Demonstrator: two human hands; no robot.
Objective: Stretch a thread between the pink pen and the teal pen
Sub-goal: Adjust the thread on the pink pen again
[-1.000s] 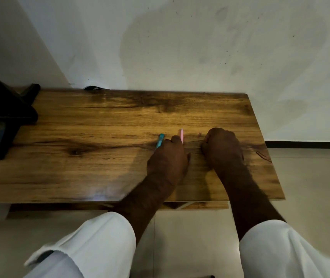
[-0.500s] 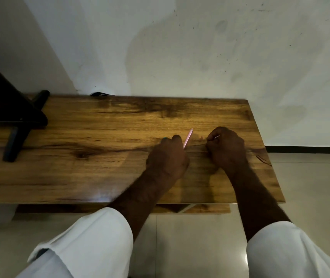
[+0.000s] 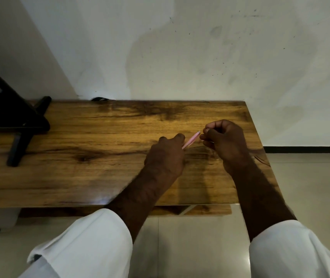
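One head-worn wide-angle view looks forward and down onto the wooden tabletop (image 3: 84, 183) from close above, facing the white wall (image 3: 200, 47).

- Wooden counter (image 3: 100, 177) with dark grain and a knot, its back edge against a pale wall.
- A black stand (image 3: 25, 135) rests its foot on the counter's left part.
- A thin thread (image 3: 260, 159) lies near the right edge.
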